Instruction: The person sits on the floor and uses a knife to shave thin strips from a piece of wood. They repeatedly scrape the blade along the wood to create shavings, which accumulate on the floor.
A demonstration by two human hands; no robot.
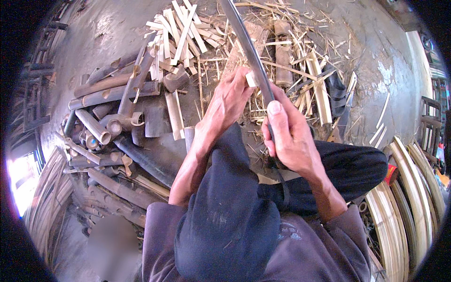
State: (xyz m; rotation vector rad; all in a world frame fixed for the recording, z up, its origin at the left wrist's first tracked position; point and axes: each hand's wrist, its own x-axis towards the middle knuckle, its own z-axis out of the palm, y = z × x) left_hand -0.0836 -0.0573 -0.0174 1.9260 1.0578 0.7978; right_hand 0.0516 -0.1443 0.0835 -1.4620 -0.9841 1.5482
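Note:
My right hand is closed round the lower end of a long, dark, slightly curved machete, its thumb pressed along the top. The blade points up and away past the far edge of the view. My left hand pinches a short, pale piece of split bamboo, whose cut end shows right beside the blade. Whether the blade touches the piece is hard to tell; my fingers hide most of it. Beyond both hands lies a worn wooden board strewn with shavings, partly behind the blade.
Pale split strips are heaped at the far left. Dark bamboo tubes pile up on the left. A bamboo section lies among shavings beyond my right hand. Long split lengths stand at the right. My bent legs frame the workspace.

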